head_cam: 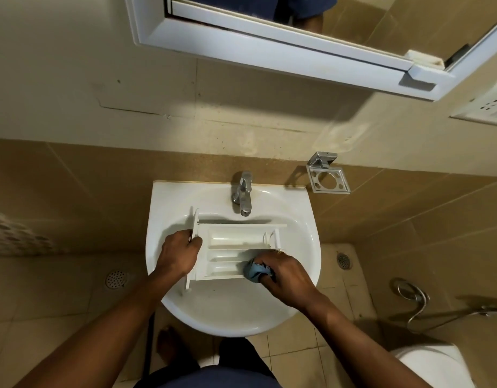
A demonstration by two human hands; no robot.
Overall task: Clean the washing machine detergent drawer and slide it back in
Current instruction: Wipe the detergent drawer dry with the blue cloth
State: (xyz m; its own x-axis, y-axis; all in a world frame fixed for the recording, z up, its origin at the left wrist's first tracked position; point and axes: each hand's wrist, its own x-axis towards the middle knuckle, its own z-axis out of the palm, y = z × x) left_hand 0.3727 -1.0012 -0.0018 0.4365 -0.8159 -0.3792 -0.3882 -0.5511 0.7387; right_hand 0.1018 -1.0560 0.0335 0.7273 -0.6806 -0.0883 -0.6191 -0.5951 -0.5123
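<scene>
A white plastic detergent drawer (230, 249) with several compartments lies lengthwise across the white wash basin (303, 242), its front panel to the left. My left hand (178, 254) grips that front-panel end and holds the drawer steady. My right hand (280, 273) is closed on a bunched blue cloth (254, 271), which presses into the right end of the drawer's nearest compartment. The drawer's near right corner is hidden under the cloth and hand.
A chrome tap (241, 196) stands at the basin's back, spout over the drawer, no water running. A metal holder (327, 176) is fixed on the tiled wall to the right. A mirror cabinet (283, 49) hangs above. A toilet (434, 365) and hose sit at right.
</scene>
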